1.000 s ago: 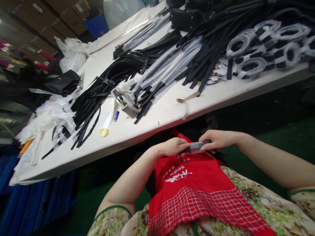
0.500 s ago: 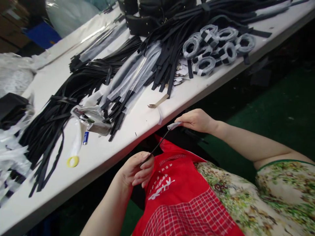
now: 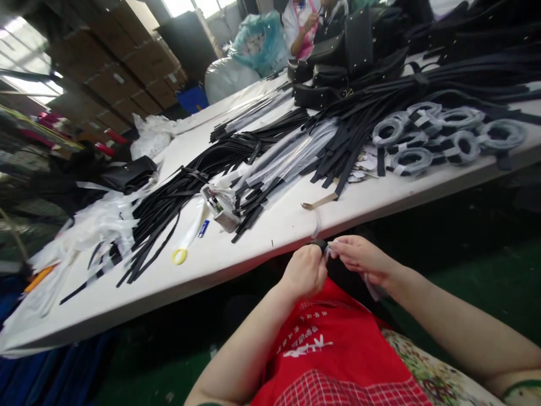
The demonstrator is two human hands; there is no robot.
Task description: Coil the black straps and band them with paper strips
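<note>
At the table's front edge, my left hand [image 3: 305,272] is closed round a black strap [image 3: 318,243], whose end shows above the fingers. My right hand [image 3: 362,258] touches it from the other side and pinches a thin clear plastic sleeve [image 3: 372,286]; part of the sleeve hangs below the palm. Where strap and sleeve meet is mostly hidden by my fingers. On the table beyond lie a tan strip [image 3: 320,201] and several coiled straps in plastic [image 3: 412,162]. Long black straps [image 3: 198,169] lie in bundles farther left.
A metal tape dispenser [image 3: 220,210], a blue battery-like piece [image 3: 203,228] and a yellow ring [image 3: 180,256] sit on the white table [image 3: 236,254]. Black bags [image 3: 321,96] are piled at the back. Plastic scraps [image 3: 97,223] cover the left end. Another person [image 3: 301,28] is across the table.
My hands have come together from a stretched-out strap, the left moving up to the right. The strap is now mostly gathered in my left hand. The view has tilted up.
</note>
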